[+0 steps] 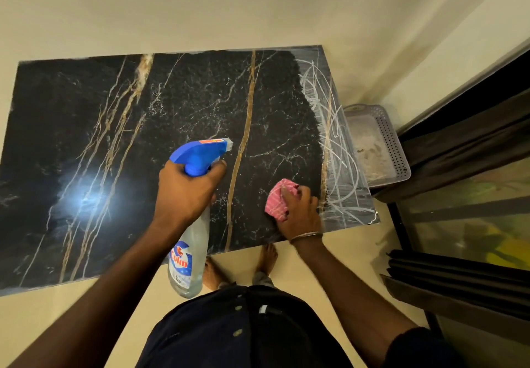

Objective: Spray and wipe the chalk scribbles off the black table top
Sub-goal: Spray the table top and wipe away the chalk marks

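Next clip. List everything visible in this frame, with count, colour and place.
table top: one, black with gold veins, against the wall
chalk scribbles: one patch, white, table top's right end
spray bottle: one, clear with blue head, held over near edge
cloth: one, pink checked, on table top beside scribbles
basket: one, grey, floor beyond right end
curtain: one, dark, far right
left hand: one, grips spray bottle
right hand: one, holds cloth against table top
feet: two, bare, floor
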{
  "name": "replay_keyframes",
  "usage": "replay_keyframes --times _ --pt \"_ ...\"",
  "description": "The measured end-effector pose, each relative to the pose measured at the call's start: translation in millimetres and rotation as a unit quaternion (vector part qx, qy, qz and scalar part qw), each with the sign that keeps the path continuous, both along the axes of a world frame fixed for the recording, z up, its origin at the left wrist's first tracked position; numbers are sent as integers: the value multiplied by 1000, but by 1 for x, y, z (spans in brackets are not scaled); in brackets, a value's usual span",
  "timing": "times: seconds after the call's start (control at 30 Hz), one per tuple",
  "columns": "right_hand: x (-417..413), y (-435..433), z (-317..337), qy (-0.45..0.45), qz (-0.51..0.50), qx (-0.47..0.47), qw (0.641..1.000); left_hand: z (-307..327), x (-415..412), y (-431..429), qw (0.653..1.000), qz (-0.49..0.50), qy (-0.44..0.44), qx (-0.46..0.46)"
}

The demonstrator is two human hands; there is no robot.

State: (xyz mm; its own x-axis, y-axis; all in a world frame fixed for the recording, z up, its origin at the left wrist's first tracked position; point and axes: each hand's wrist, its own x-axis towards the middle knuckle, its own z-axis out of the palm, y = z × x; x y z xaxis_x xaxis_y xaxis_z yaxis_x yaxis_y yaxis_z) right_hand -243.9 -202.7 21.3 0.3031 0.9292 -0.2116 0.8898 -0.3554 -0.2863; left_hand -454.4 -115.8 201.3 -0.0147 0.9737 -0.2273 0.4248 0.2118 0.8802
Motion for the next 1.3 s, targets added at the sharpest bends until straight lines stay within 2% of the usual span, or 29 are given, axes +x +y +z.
replay_keyframes --times 0.1,0.23,0.33,0.47,0.57,0.63,0.83,0.97,1.03,1.17,1.3 --pt "26 -7 -1 -4 -74 10 997 -1 -2 1 1000 3 -7 -2" --pt "7 -11 -3 -13 -95 22 995 -2 -2 -2 1000 -5 -3 5" --pt "-40 -16 -4 -14 -11 27 999 -4 1 -4 1000 -4 7 3" --pt "-82 -23 -7 31 139 0 990 -6 6 -5 1000 -10 8 2" --pt "-61 -23 -6 52 155 5 987 -6 11 -3 1000 -18 11 10" --pt "-32 -28 -3 46 119 24 992 -5 14 -1 1000 -22 4 11" --pt "70 -46 -4 -13 -72 51 996 -1 20 -1 1000 -22 4 14" --pt "71 -45 -3 -42 -134 46 989 -1 27 -1 1000 -25 12 14" --pt "58 -44 -5 -46 -68 53 995 -1 32 0 999 -29 12 17" --pt "51 -48 -11 -26 136 37 990 4 44 3 999 -39 11 20" --pt "87 -51 -8 -5 174 55 983 8 58 8 999 -40 -7 17"
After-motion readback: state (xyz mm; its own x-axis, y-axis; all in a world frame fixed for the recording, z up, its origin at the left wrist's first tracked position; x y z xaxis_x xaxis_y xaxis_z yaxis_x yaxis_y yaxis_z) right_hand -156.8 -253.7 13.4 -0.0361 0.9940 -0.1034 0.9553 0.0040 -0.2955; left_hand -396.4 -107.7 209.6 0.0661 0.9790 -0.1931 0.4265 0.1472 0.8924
